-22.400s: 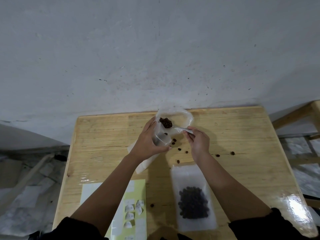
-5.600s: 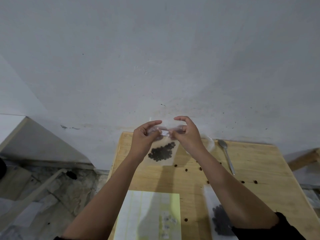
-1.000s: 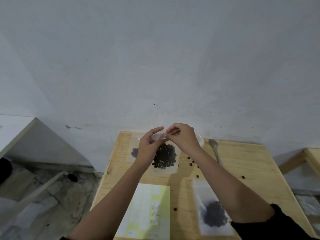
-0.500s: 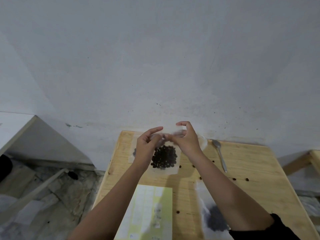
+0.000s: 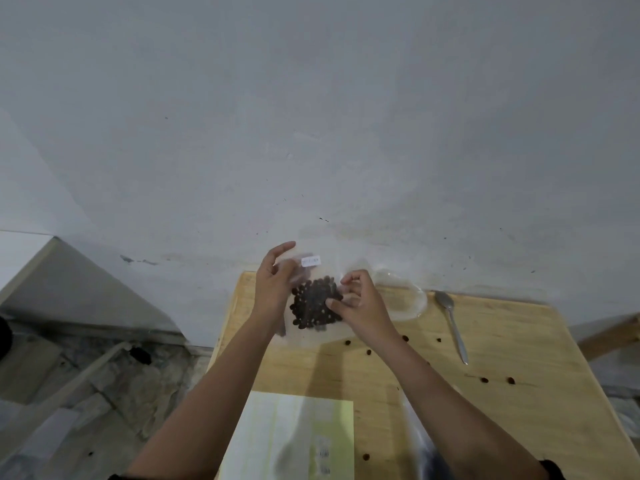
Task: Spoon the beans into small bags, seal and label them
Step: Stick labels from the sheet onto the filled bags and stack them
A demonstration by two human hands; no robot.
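clear plastic bag, one, part-filled with dark beans. held up off the wooden table at centre frame, mouth uppermost, probably so the beans sink and leave the top strip flat for labelling.
white label: on that top strip, above the beans.
left hand: pinches the bag's upper left edge, just beside the label.
right hand: fingers curled, pinching the right edge lower down, level with the beans.
the bag hangs between the two grips, beans below the left pinch.
metal spoon: lying idle right of centre, near a clear tub.
yellow label sheet: lower centre, handy for the next bag.
loose beans: scattered on the table.
seal: cannot tell if closed.
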